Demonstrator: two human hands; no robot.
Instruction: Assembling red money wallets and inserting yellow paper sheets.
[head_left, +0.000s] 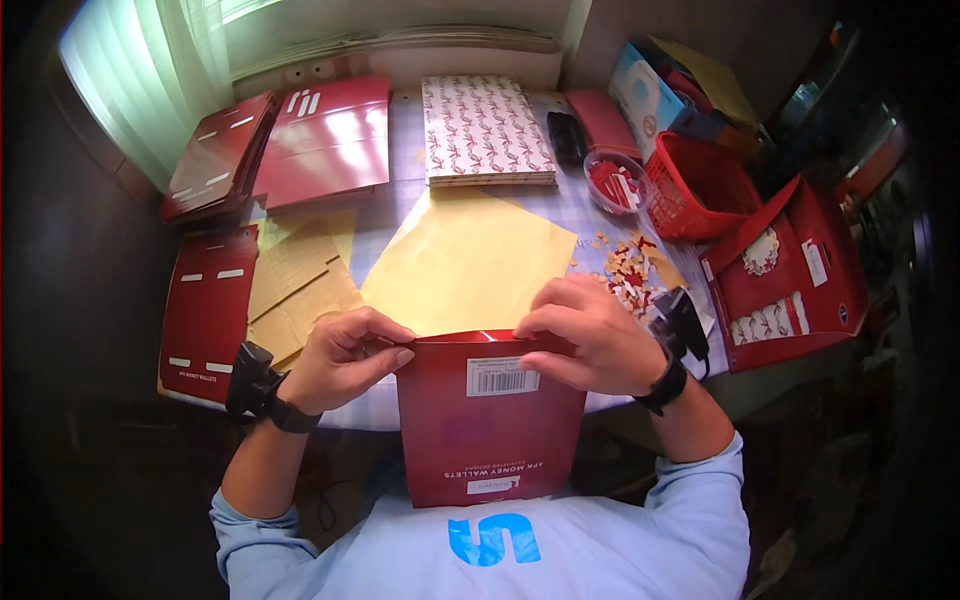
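Note:
A flat red cardboard sleeve (470, 430) with a white barcode label stands tilted between me and the table, its upper edge slightly parted. My left hand (350, 360) pinches the sleeve's upper left corner between thumb and fingers. On the upper right part of that edge, my right hand (590, 325) grips with its thumb in front, beside the label, and its fingers at the rim. Just beyond the sleeve, a yellow paper sheet (470, 260) lies flat on the table. Whatever is inside the sleeve is hidden.
Red slotted cards (208, 300) and brown cardboard pieces (295, 290) lie left. A patterned stack (485, 130) sits at the back. To the right are a plastic tub (614, 182), a red basket (690, 200), paper scraps (625, 268) and a red box (800, 280).

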